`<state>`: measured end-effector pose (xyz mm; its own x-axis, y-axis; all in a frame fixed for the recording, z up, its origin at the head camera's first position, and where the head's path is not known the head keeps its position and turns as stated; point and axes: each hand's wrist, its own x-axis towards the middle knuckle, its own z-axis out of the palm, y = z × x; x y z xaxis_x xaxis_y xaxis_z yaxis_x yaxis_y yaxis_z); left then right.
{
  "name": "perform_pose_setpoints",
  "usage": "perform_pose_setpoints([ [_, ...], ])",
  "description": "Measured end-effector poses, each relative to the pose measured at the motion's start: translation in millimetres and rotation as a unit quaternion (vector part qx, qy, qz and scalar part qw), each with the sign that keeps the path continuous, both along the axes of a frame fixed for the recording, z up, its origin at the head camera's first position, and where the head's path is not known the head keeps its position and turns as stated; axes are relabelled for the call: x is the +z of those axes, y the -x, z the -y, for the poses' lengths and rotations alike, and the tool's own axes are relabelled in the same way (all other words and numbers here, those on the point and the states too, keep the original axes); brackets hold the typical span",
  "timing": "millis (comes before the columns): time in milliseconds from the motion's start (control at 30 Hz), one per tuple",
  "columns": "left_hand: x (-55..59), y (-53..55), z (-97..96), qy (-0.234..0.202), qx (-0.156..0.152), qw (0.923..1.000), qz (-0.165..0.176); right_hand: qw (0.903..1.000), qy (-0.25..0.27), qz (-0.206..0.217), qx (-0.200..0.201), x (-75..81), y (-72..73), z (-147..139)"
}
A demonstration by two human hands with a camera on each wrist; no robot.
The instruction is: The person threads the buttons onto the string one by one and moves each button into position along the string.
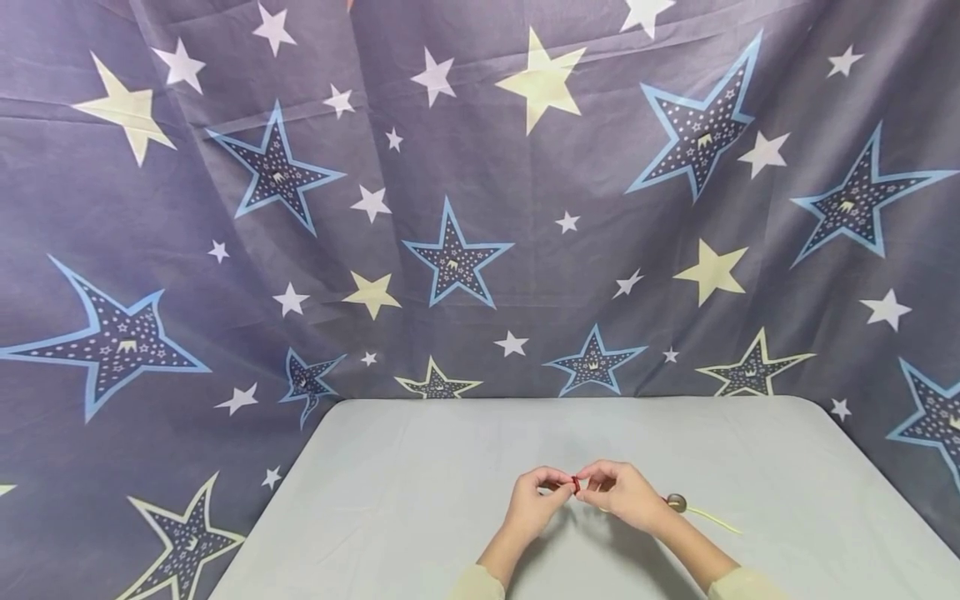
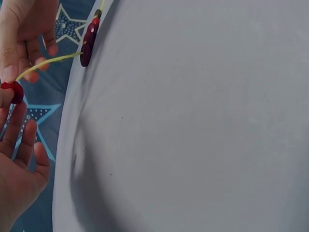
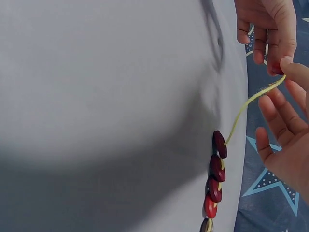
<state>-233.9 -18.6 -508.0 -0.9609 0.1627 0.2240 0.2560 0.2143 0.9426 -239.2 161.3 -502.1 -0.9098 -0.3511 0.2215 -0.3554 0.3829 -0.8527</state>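
Observation:
Above the table, my left hand (image 1: pixel 531 504) pinches a small red button (image 1: pixel 576 485) between thumb and fingertips, its other fingers loosely bent. My right hand (image 1: pixel 628 493) meets it from the right, thumb and forefinger pinching a yellow cord (image 3: pixel 248 100) close against the button. From there the cord droops to a row of dark red and bright red buttons (image 3: pixel 215 188), overlapping along it. The left wrist view also has that row (image 2: pixel 88 46), at upper left. Whether the cord passes through the held button is hidden by the fingertips.
Right of the right wrist, a brown round button (image 1: pixel 677 502) lies on the pale table (image 1: pixel 420 467), the cord's loose tail (image 1: pixel 716 521) trailing beyond it. A grey curtain (image 1: pixel 480 342) printed with stars hangs behind and around the table's edges.

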Motion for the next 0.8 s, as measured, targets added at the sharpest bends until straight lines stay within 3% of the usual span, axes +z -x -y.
perform_pose_setpoints([
  [200,-19.3,11.5,3.1,0.012,-0.012,0.9999,0.0,0.9986,-0.029,-0.039,0.022,-0.1,0.0,0.5],
  [333,-24.7,13.5,5.6,0.018,-0.022,0.9995,0.011,0.9973,-0.044,-0.049,0.031,0.8,-1.8,0.8],
  [533,-26.3,11.5,7.4,0.031,-0.025,0.9992,0.009,0.9937,-0.092,-0.062,0.018,1.9,-4.3,1.8],
  [800,-23.2,11.2,7.3,0.034,-0.02,0.9992,0.009,0.9804,-0.149,-0.129,-0.005,5.4,-4.0,3.0],
])
